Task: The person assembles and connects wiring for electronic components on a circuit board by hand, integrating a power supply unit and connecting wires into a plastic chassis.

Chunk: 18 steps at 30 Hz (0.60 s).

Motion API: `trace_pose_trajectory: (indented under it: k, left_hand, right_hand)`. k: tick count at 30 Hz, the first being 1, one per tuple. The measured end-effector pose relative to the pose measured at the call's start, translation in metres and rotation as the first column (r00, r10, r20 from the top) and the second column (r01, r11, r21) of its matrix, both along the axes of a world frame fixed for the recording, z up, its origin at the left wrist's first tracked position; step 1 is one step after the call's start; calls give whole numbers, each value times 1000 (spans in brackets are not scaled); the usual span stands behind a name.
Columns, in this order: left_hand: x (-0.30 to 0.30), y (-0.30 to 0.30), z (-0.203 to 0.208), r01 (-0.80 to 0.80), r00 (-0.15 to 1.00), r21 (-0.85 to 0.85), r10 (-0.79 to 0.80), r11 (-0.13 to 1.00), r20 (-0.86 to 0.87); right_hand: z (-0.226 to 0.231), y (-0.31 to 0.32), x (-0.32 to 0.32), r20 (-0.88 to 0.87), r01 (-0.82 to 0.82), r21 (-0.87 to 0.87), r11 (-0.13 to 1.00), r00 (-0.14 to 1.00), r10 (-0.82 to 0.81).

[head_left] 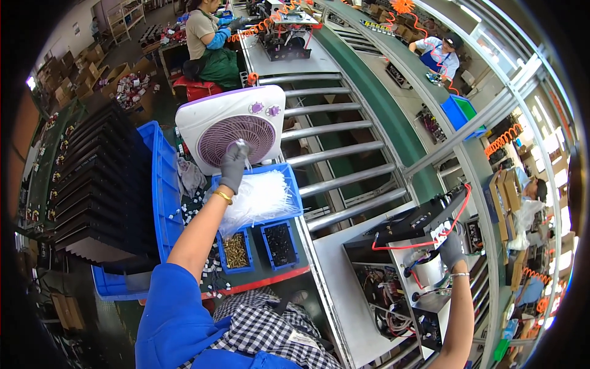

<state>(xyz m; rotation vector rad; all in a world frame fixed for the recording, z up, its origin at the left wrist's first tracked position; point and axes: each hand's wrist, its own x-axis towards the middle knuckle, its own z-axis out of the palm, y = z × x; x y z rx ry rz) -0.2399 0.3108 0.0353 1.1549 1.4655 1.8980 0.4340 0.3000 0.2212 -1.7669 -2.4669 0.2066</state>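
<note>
My left hand [233, 166], in a grey glove, is raised in front of a white and purple box fan [236, 132]. Its fingers are bunched together; what they hold, if anything, I cannot make out. Just below it, a clear plastic bag [236, 212] and many thin white strips, like cable ties [267, 190], fill a blue bin [295, 184]. My right hand [453, 251], also gloved, is at the upper edge of an opened metal device [393, 237] with exposed wiring. Its fingers curl beside white connectors [440, 232] and a red wire [469, 206], partly hidden.
Small blue trays hold brass-coloured screws [235, 251] and black small parts [280, 245]. Stacked black panels [104, 190] stand at left beside a large blue crate [165, 203]. A metal roller conveyor [341, 157] runs ahead. Two people work farther off, one seated left [206, 43], one right [439, 55].
</note>
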Motion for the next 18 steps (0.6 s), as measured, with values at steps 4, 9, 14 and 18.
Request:
trace_pose_trajectory:
  k: [4, 9, 14, 18]
  left_hand:
    - [14, -3, 51, 78, 980, 54, -86, 995, 177]
    - [96, -56, 156, 271, 939, -92, -241, 958, 246]
    - [231, -119, 232, 580, 806, -103, -588, 808, -75]
    - [322, -146, 256, 720, 590, -258, -764, 644, -262]
  right_hand:
    - [-4, -3, 11, -25, 75, 8, 997, 997, -75]
    - [33, -16, -29, -15, -52, 23, 998, 998, 53]
    - [113, -43, -55, 206, -55, 141, 988, 978, 26]
    - [163, -85, -89, -534, -334, -97, 938, 813, 234]
